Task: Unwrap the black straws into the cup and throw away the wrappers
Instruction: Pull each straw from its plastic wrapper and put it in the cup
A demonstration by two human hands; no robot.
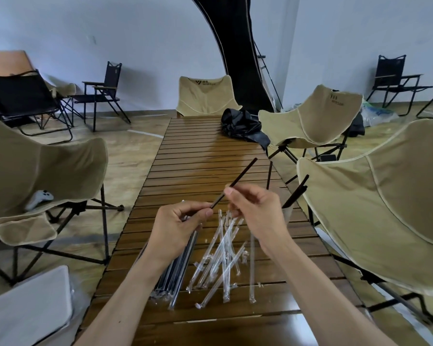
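Both forearms were bare to the frame's edge (no sleeves, watch or rings showed), the left hand (179,224) at nine o'clock of the right hand (256,208).

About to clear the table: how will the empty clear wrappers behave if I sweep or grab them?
The empty wrappers look like thin clear film, so probably very light and floppy, apt to scatter when swept. They lie crisscrossed on the slatted table, so ends may catch in the gaps. Pinching a bunch likely works better.

A slatted wooden table (205,156) carries everything. Empty clear wrappers (223,255) lie at six o'clock, wrapped black straws (175,273) just beside at seven. A black bag (243,127) sits at one o'clock.
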